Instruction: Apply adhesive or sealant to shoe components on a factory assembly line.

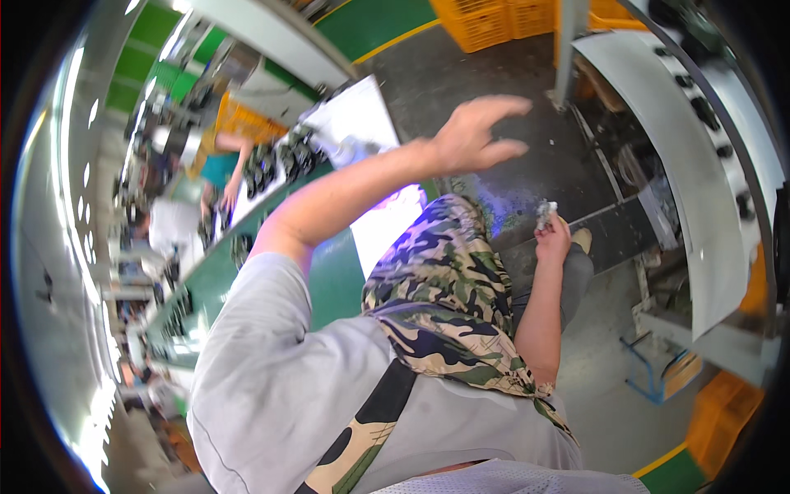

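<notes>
My left hand (481, 136) is stretched out in the air past the end of the green workbench (329, 239). Its thumb and fingers are apart and nothing shows between them. Lower down on the right, my right hand (553, 240) is closed in a pinch on a small silvery-grey piece (546, 214), held upright above the fingertips. The piece is too small and blurred to name. A camouflage apron (444, 280) covers my front, between my two arms.
Black parts (288, 156) stand in rows on the bench, where a co-worker's hands (229, 193) are at work. To the right, a curved white shelf (699, 198) has dark parts along it. Yellow crates (477, 23) stand beyond; a blue-framed stool (658, 370) stands lower right.
</notes>
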### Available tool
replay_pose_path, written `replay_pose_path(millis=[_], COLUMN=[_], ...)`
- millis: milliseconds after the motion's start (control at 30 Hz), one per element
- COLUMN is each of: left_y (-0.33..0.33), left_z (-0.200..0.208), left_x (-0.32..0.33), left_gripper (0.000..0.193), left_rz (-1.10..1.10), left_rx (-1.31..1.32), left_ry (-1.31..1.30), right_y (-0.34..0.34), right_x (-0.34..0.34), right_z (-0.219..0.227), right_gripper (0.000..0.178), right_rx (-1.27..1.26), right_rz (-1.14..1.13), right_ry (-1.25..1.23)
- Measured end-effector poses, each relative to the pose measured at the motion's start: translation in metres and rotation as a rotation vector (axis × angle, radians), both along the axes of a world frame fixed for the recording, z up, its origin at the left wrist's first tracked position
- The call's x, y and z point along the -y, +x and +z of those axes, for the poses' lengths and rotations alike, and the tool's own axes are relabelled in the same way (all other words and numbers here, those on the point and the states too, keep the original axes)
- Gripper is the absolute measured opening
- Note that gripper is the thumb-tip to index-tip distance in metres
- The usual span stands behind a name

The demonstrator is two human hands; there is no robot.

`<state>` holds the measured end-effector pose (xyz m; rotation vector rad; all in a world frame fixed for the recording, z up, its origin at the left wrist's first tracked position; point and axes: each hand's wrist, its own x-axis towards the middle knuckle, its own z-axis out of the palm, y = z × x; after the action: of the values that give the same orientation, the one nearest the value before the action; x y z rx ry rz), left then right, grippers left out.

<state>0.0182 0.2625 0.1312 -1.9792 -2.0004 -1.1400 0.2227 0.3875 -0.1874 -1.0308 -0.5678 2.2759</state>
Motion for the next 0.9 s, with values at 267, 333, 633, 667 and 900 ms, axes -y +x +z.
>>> replay_pose_path(millis=[267,333,633,667,900], left_y=[-0.064,-0.060,-0.115,-0.126,-0.211], left_z=[-0.211,-0.237,-0.305,-0.307,-0.297], left_x=[0.403,0.475,0.593,0.594,0.567], left_gripper=[0.074,0.077,0.084,0.084,0.086], left_rz=[1.188,1.347,1.695,1.701,1.684], left_rx=[0.494,0.605,0.829,0.824,0.583], left_ry=[-0.777,-0.780,-0.432,-0.394,-0.356], right_y=[0.018,0.012,-0.036,-0.040,-0.026], right_x=[0.010,0.007,0.017,0.020,0.018], right_z=[-0.016,-0.004,0.063,0.067,0.080], right_gripper=[0.017,0.017,0.019,0.020,0.020], right_rx=[0.128,0.149,0.148,0.145,0.268], right_rz=[0.148,0.220,0.345,0.352,0.348], right_ry=[-0.144,-0.103,0.023,0.027,0.075])
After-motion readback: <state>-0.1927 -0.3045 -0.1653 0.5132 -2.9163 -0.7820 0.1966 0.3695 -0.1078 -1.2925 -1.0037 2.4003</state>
